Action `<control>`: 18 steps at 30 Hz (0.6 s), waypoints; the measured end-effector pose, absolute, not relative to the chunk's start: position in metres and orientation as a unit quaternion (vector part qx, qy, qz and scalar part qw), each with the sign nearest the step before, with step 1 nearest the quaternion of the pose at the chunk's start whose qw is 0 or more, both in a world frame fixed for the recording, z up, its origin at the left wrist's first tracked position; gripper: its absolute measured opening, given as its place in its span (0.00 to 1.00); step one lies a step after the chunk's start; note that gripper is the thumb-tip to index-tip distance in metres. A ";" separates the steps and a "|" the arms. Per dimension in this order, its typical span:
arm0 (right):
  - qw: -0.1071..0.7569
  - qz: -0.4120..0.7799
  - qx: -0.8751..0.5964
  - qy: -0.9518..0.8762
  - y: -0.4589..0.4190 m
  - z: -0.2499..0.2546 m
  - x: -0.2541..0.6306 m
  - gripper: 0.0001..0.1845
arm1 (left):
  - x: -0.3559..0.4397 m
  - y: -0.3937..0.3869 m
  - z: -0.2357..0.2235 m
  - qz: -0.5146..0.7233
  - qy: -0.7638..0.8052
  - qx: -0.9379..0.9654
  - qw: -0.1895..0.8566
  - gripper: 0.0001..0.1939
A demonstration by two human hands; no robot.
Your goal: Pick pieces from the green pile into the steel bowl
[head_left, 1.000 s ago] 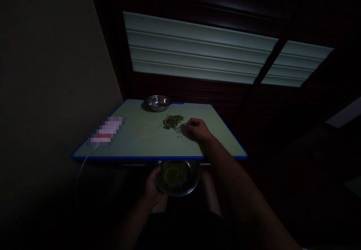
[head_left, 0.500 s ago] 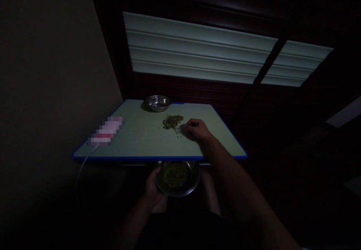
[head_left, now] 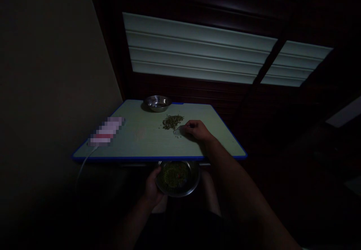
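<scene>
On the pale table (head_left: 146, 142) lies a loose heap of small green-brown beans or seeds (head_left: 172, 122), with a few strays around it. My right hand (head_left: 197, 129) is closed on a small utensil with a pale, broad tip (head_left: 178, 131); the dim light hides whether it is a spoon or a fork. Its tip rests at the heap's near right edge. Below the table's front edge, my left hand (head_left: 153, 188) grips the left rim of a steel bowl (head_left: 194, 186), thumb over the rim. Inside the bowl are similar green seeds (head_left: 173, 174) and some tiny reddish specks.
Another steel bowl (head_left: 158, 104) stands at the table's back left. A blurred pink-and-white device (head_left: 105, 131) lies along the left edge, its white cable (head_left: 81, 169) hanging off the front. Dark wooden panels (head_left: 197, 80) rise behind the table, a wall (head_left: 56, 73) at left.
The utensil's tip has shifted slightly left and down, away from the heap, while my right hand has barely moved. My left hand and its bowl stay in place.
</scene>
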State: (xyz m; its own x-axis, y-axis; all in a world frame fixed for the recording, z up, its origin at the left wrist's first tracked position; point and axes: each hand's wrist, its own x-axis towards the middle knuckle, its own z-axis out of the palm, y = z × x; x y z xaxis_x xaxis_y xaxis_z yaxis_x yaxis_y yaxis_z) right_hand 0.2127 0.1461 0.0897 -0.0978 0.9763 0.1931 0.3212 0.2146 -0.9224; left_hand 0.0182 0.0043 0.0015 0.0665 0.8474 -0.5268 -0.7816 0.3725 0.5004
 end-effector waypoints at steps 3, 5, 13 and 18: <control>0.441 0.358 -0.501 -0.653 0.146 0.089 0.211 0.15 | 0.018 0.005 0.003 0.553 0.396 0.044 0.732 0.10; 0.440 0.351 -0.497 -0.660 0.146 0.089 0.211 0.15 | 0.018 0.005 0.003 0.553 0.393 0.044 0.733 0.10; 0.451 0.291 -0.523 -0.662 0.153 0.082 0.213 0.12 | 0.018 0.004 0.002 0.549 0.399 0.041 0.733 0.10; 0.456 0.241 -0.535 -0.669 0.156 0.080 0.216 0.11 | 0.018 0.005 0.002 0.559 0.392 0.032 0.730 0.09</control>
State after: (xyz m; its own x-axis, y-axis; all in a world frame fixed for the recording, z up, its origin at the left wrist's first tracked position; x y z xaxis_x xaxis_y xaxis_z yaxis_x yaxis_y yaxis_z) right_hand 0.2158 0.1557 0.0797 -0.0108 0.9361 0.3516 0.4962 0.3102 -0.8109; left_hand 0.0179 0.0048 0.0025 0.0666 0.8408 -0.5372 -0.7914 0.3724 0.4848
